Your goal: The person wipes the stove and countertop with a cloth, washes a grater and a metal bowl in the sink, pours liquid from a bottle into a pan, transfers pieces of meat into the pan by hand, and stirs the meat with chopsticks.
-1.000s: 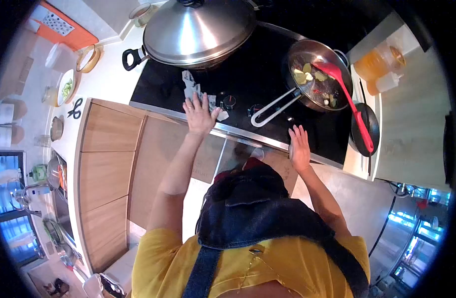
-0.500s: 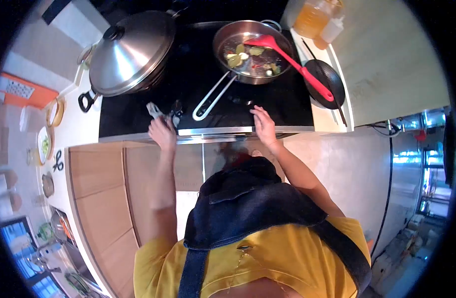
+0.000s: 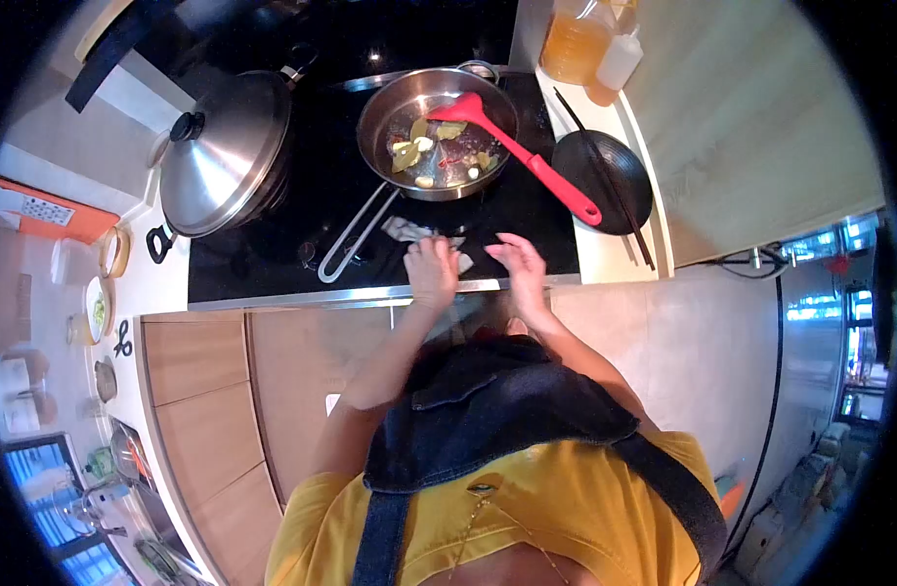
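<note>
My left hand (image 3: 434,273) presses a crumpled grey-white cloth (image 3: 405,230) against the front of the black cooktop (image 3: 273,264); fingers cover part of the cloth. Just to its right, my right hand (image 3: 525,269) hovers near the cooktop's front edge, fingers apart and bent, nothing visible in them. Behind both hands stands a steel frying pan (image 3: 370,146) holding garlic cloves, bay leaves and red bits. Its long wire-like handle (image 3: 356,239) points toward me, left of the cloth. A red spatula (image 3: 536,171) leans across the pan's right rim.
A lidded steel wok (image 3: 229,156) stands at the cooktop's left. On the right counter are a black plate (image 3: 590,181) with chopsticks (image 3: 615,195) across it, and containers of orange liquid (image 3: 576,44). Scissors (image 3: 123,339) lie on the left counter.
My left hand has moved right with the cloth, passing under the pan handle's side to near my right hand. My view has shifted, so the pan appears lower and further left.
</note>
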Tool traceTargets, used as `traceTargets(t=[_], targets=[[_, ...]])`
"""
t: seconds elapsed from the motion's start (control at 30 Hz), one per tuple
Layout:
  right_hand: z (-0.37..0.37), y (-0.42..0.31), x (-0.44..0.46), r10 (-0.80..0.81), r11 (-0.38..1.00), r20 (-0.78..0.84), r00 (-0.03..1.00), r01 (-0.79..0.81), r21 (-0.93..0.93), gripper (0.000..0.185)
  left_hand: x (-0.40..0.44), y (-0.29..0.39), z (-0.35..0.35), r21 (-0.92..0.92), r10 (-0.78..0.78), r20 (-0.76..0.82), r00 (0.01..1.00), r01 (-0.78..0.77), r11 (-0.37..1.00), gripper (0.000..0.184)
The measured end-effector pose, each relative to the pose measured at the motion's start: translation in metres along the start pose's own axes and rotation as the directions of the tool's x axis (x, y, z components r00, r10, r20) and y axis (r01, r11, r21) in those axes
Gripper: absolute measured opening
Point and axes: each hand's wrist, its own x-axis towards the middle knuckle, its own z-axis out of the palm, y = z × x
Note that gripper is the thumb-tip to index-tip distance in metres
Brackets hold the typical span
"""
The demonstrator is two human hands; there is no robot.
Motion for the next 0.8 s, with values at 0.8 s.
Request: traceTargets(t=[0.8], targets=[[0.002,-0.164,0.122,-0.529,0.579,0.658,0.536,0.795,-0.182,0.023,-0.003,0.073,0.026,-0.183,0.141,-0.155,0.978,-0.169,0.968,0.021]])
